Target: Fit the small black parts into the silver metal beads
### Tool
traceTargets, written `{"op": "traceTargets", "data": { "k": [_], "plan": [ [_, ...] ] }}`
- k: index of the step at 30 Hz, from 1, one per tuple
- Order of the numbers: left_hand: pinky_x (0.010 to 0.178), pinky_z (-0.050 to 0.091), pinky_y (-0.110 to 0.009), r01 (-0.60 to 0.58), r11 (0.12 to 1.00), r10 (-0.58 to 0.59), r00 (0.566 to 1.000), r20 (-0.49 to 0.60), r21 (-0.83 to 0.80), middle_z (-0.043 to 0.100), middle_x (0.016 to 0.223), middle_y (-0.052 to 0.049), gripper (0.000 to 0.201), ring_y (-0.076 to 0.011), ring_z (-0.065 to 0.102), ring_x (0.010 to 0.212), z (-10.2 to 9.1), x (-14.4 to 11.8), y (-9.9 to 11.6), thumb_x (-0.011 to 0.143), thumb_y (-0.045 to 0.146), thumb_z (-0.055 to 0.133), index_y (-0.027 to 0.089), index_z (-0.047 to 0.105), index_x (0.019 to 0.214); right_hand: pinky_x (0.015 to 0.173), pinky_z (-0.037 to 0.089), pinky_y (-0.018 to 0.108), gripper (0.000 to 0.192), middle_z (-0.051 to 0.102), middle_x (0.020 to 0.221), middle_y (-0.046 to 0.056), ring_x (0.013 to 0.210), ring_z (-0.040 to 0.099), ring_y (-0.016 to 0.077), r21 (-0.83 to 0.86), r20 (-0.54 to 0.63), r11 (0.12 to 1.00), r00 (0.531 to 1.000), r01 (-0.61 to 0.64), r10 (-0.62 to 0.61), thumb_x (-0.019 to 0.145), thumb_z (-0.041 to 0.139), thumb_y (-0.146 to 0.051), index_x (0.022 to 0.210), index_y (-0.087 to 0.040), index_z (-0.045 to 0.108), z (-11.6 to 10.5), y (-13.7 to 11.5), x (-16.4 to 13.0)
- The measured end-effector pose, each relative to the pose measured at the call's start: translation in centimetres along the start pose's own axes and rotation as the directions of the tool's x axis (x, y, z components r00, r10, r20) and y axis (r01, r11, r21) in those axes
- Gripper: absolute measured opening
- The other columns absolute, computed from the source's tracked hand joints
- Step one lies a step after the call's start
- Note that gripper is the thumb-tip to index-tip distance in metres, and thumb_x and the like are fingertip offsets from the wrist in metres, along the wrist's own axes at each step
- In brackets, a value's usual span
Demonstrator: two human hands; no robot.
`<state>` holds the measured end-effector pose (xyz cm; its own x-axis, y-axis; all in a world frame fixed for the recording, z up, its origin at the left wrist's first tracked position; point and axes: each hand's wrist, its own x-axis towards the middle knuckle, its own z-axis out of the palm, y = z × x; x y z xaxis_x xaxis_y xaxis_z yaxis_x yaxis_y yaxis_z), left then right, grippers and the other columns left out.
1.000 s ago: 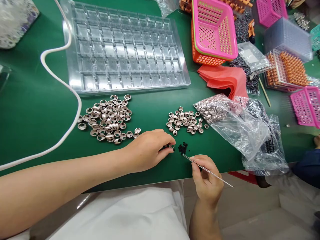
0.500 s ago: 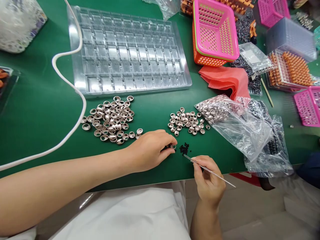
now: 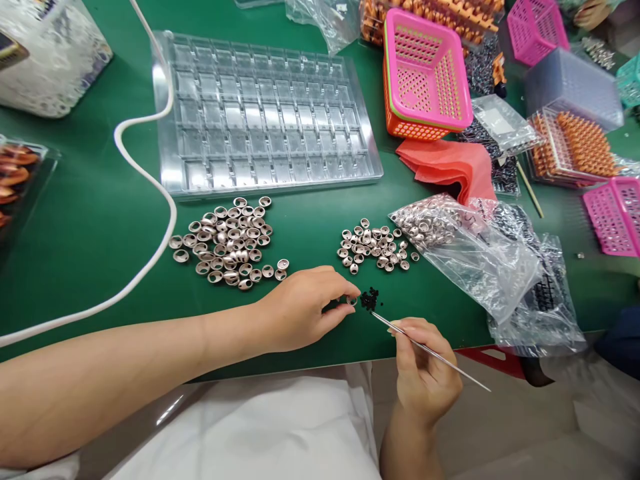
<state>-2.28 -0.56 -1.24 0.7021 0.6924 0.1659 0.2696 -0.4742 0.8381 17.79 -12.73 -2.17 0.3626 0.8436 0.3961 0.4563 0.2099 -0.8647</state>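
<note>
My left hand (image 3: 303, 307) pinches a small silver metal ring (image 3: 352, 301) between thumb and fingertips, low over the green table. In my right hand (image 3: 427, 370) is a pair of thin metal tweezers (image 3: 430, 350), held like a pen. Their tips reach the near edge of a little heap of tiny black parts (image 3: 370, 299). Whether a part sits between the tips is too small to tell. Left of my left hand lies a pile of larger silver rings (image 3: 227, 241). Smaller silver rings (image 3: 375, 245) lie scattered beyond the black parts.
A clear compartment tray (image 3: 270, 120) spans the back. White cable (image 3: 143, 167) snakes along the left. To the right are stacked pink baskets (image 3: 427, 73), red cloth (image 3: 450, 163) and plastic bags (image 3: 480, 267) holding metal parts. Another person's hand (image 3: 593, 12) shows at the far right top.
The view has shifted slightly. My right hand has moved a little right and down with the tweezers, whose tips stay by the black parts. My left hand still pinches the ring.
</note>
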Motion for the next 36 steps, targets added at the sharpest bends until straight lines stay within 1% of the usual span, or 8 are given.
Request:
{"op": "traceTargets", "data": {
  "k": [3,8,16,25,27,30,33,36],
  "plan": [
    [0.071,0.051,-0.027,-0.005,1.0,0.005,1.0,0.006,-0.03,0.075,0.089,-0.004,0.012,-0.0177,0.065,0.081,0.0,-0.1,0.1,0.091,0.014,0.068,0.014,0.07,0.104,0.064,0.061,0.036,0.026,0.07,0.087,0.003,0.08,0.069,0.0191,-0.006,-0.041,1.0,0.999,0.018,-0.018,0.086,0.067,-0.003,0.102,-0.023,0.067,0.5,-0.5,0.2],
    [0.071,0.051,-0.026,0.024,0.999,-0.022,0.999,0.043,-0.04,0.074,0.089,-0.005,0.011,-0.0179,0.065,0.082,-0.1,0.0,0.4,0.09,0.012,0.067,0.013,0.069,0.102,0.065,0.061,0.036,0.028,0.07,0.087,0.003,0.081,0.069,0.0193,0.044,-0.035,0.999,0.999,0.029,-0.028,0.084,0.067,-0.001,0.103,-0.022,0.068,0.8,-0.7,0.3],
    [0.075,0.053,-0.029,-0.053,0.998,0.054,0.998,0.041,-0.017,0.073,0.097,-0.008,0.026,-0.0197,0.065,0.087,0.2,0.0,0.2,0.097,0.012,0.056,0.014,0.069,0.119,0.067,0.06,0.037,0.031,0.071,0.088,0.003,0.082,0.069,0.0196,0.088,-0.013,0.996,1.0,0.014,-0.013,0.083,0.066,0.002,0.104,-0.021,0.069,1.0,-0.7,0.1],
    [0.067,0.051,-0.027,0.061,0.997,-0.065,0.994,0.083,0.057,0.072,0.083,-0.003,0.008,-0.0181,0.065,0.077,0.0,0.0,0.4,0.089,0.016,0.072,0.015,0.068,0.096,0.067,0.06,0.037,0.031,0.07,0.087,0.003,0.082,0.069,0.0194,0.112,-0.025,0.994,1.0,-0.007,0.01,0.083,0.066,0.003,0.102,-0.021,0.069,1.2,-1.0,0.1],
    [0.067,0.051,-0.026,0.064,0.997,-0.068,0.995,0.076,0.052,0.072,0.083,-0.002,0.009,-0.0174,0.066,0.076,0.1,0.1,0.4,0.09,0.016,0.072,0.015,0.068,0.098,0.067,0.06,0.037,0.031,0.07,0.088,0.003,0.083,0.069,0.0192,0.125,-0.018,0.992,1.0,-0.011,0.014,0.084,0.066,0.002,0.103,-0.021,0.069,1.3,-1.2,0.2],
    [0.071,0.052,-0.027,0.009,1.0,-0.009,0.999,0.045,0.016,0.074,0.088,-0.004,0.015,-0.0177,0.067,0.08,0.3,0.0,0.4,0.094,0.015,0.066,0.014,0.07,0.108,0.067,0.06,0.037,0.03,0.07,0.087,0.002,0.083,0.069,0.0191,0.13,0.008,0.991,1.0,-0.014,0.013,0.084,0.065,0.001,0.104,-0.022,0.069,1.5,-1.5,0.2],
    [0.072,0.053,-0.027,-0.033,0.999,0.033,0.999,0.022,-0.021,0.076,0.088,-0.006,0.017,-0.0179,0.068,0.08,0.5,-0.1,0.2,0.095,0.015,0.065,0.012,0.072,0.109,0.066,0.061,0.036,0.03,0.07,0.089,0.002,0.083,0.069,0.0191,0.125,0.018,0.992,1.0,-0.022,0.02,0.085,0.065,0.0,0.104,-0.023,0.068,1.7,-1.5,0.1],
    [0.069,0.053,-0.025,0.03,0.998,-0.029,0.999,0.018,-0.064,0.076,0.083,-0.004,0.015,-0.0166,0.069,0.075,0.5,-0.1,0.2,0.092,0.017,0.07,0.012,0.075,0.106,0.065,0.061,0.036,0.028,0.07,0.09,0.003,0.084,0.069,0.0191,0.125,0.016,0.991,0.999,-0.041,0.039,0.086,0.066,-0.002,0.105,-0.023,0.067,1.6,-1.4,-0.1]
  ]
}}
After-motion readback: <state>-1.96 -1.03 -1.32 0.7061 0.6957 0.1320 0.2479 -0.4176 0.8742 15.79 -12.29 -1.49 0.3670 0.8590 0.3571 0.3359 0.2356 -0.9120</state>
